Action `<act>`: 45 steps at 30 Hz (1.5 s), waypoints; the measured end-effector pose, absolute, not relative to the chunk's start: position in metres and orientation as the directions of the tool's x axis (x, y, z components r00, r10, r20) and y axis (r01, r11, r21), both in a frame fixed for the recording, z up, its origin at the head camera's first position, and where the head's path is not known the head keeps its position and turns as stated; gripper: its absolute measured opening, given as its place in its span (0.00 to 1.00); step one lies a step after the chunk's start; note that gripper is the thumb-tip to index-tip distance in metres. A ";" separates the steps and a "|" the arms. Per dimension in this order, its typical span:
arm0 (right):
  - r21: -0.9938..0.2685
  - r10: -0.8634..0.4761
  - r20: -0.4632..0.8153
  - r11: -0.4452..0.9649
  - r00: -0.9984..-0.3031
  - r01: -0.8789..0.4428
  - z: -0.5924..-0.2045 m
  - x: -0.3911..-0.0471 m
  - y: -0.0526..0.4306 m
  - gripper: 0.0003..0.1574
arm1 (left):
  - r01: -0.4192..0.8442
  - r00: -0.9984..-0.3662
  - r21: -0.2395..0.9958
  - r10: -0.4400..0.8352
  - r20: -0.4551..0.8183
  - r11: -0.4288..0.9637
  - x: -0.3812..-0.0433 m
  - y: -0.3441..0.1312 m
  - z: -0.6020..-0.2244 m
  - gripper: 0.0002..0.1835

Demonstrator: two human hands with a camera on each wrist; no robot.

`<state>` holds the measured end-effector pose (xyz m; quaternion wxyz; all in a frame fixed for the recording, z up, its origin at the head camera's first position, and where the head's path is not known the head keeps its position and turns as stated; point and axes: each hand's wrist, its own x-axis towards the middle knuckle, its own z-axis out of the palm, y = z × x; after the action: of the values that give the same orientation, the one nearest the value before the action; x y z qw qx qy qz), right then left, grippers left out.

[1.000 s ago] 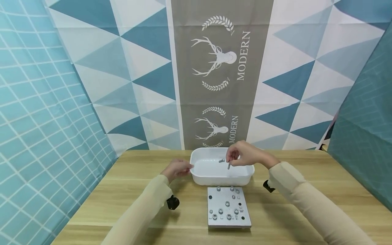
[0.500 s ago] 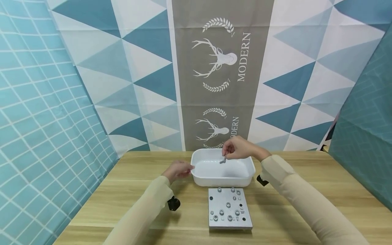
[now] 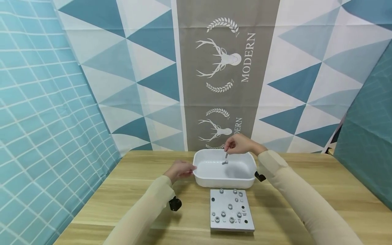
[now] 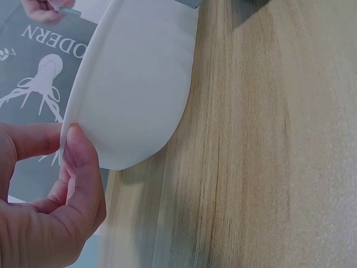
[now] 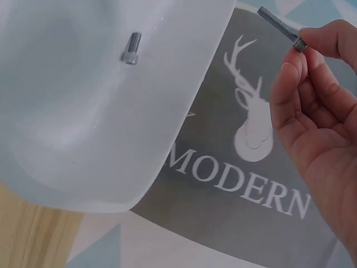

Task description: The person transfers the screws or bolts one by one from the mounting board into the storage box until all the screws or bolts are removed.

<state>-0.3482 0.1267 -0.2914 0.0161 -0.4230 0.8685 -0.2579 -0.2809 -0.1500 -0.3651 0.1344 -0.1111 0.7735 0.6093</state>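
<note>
My left hand pinches the left rim of a white plastic tub, its thumb and fingers on either side of the wall, as the left wrist view also shows. Over the tub's far side, my right hand pinches a hex socket bolt by its head between thumb and fingertips; in the right wrist view its threaded end points away from the palm. Inside the tub lies a second, loose bolt, apart from the hand. Nearer the person sits a silver metal block with several bolts standing in it.
The block also has a few dark open holes. Beneath everything is a wooden table, and a patterned cloth hangs right behind its far edge. Blue checked cloth hangs at the left, green cloth at the right.
My right hand, with the bolt pinched in it, has moved up and toward the tub's far side. The left hand stays on the rim. The head view has shifted slightly.
</note>
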 end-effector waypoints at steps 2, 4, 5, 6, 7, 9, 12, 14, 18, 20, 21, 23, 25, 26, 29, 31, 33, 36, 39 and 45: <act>-0.469 -0.732 0.181 0.523 -0.657 -0.712 -0.293 -0.352 0.127 0.04 | -0.337 -0.939 0.910 -0.012 -0.344 0.241 -0.281 -0.149 -0.366 0.13; -0.481 -0.721 0.164 0.538 -0.673 -0.693 -0.295 -0.355 0.126 0.04 | -0.337 -0.939 0.909 -0.015 -0.344 0.245 -0.281 -0.149 -0.366 0.13; -0.486 -0.718 0.155 0.542 -0.678 -0.686 -0.296 -0.357 0.126 0.03 | -0.336 -0.939 0.909 -0.016 -0.343 0.247 -0.281 -0.149 -0.367 0.13; -0.488 -0.717 0.147 0.546 -0.681 -0.681 -0.297 -0.358 0.125 0.03 | -0.335 -0.940 0.909 -0.016 -0.342 0.248 -0.281 -0.148 -0.366 0.12; -0.489 -0.716 0.140 0.551 -0.684 -0.677 -0.298 -0.359 0.124 0.03 | -0.335 -0.939 0.909 -0.016 -0.342 0.247 -0.281 -0.148 -0.367 0.12; -0.481 -0.717 0.128 0.559 -0.685 -0.675 -0.301 -0.361 0.123 0.03 | -0.337 -0.939 0.909 -0.016 -0.344 0.246 -0.281 -0.149 -0.366 0.12; -0.466 -0.712 0.124 0.573 -0.691 -0.674 -0.304 -0.364 0.119 0.03 | -0.337 -0.939 0.907 -0.017 -0.344 0.252 -0.281 -0.150 -0.366 0.11; -0.460 -0.705 0.122 0.584 -0.699 -0.669 -0.306 -0.366 0.117 0.03 | -0.338 -0.939 0.907 -0.019 -0.344 0.251 -0.280 -0.150 -0.366 0.10; -0.460 -0.701 0.115 0.590 -0.703 -0.664 -0.309 -0.368 0.114 0.03 | -0.338 -0.939 0.913 -0.015 -0.344 0.230 -0.279 -0.150 -0.364 0.09; -0.462 -0.702 0.105 0.592 -0.704 -0.660 -0.311 -0.369 0.113 0.03 | -0.337 -0.939 0.915 -0.015 -0.343 0.221 -0.279 -0.149 -0.363 0.09; -0.466 -0.702 0.100 0.593 -0.705 -0.657 -0.311 -0.369 0.113 0.03 | -0.338 -0.939 0.916 -0.015 -0.343 0.217 -0.279 -0.149 -0.363 0.10; -0.469 -0.697 0.090 0.601 -0.711 -0.648 -0.312 -0.369 0.112 0.03 | -0.339 -0.939 0.915 -0.021 -0.343 0.218 -0.279 -0.148 -0.363 0.11; -0.470 -0.690 0.084 0.609 -0.719 -0.639 -0.312 -0.370 0.112 0.03 | -0.340 -0.939 0.914 -0.023 -0.344 0.222 -0.279 -0.148 -0.364 0.12; -0.468 -0.686 0.082 0.614 -0.723 -0.636 -0.313 -0.370 0.112 0.03 | -0.340 -0.939 0.913 -0.024 -0.343 0.226 -0.279 -0.148 -0.364 0.12; -0.463 -0.675 0.072 0.629 -0.734 -0.624 -0.315 -0.373 0.112 0.02 | -0.330 -0.941 0.915 -0.007 -0.337 0.233 -0.280 -0.150 -0.365 0.11; -0.472 -0.665 0.055 0.639 -0.744 -0.607 -0.317 -0.375 0.111 0.02 | -0.325 -0.943 0.912 -0.011 -0.333 0.249 -0.280 -0.150 -0.366 0.12; -0.480 -0.661 0.041 0.645 -0.749 -0.595 -0.319 -0.376 0.110 0.02 | -0.324 -0.943 0.913 -0.012 -0.332 0.248 -0.281 -0.149 -0.367 0.12; -0.485 -0.657 0.024 0.652 -0.754 -0.583 -0.322 -0.377 0.108 0.02 | -0.334 -0.941 0.907 -0.029 -0.338 0.256 -0.281 -0.148 -0.367 0.13; -0.472 -0.660 0.018 0.657 -0.751 -0.588 -0.323 -0.378 0.106 0.02 | -0.337 -0.939 0.909 -0.023 -0.342 0.247 -0.282 -0.147 -0.367 0.13; -0.463 -0.660 0.015 0.661 -0.751 -0.590 -0.324 -0.381 0.104 0.03 | -0.348 -0.936 0.910 -0.026 -0.351 0.225 -0.281 -0.147 -0.367 0.13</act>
<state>-0.3809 0.1043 -0.3240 0.0773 -0.3441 0.9081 -0.2258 -0.2814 -0.1472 -0.3665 0.1318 -0.1211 0.7715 0.6106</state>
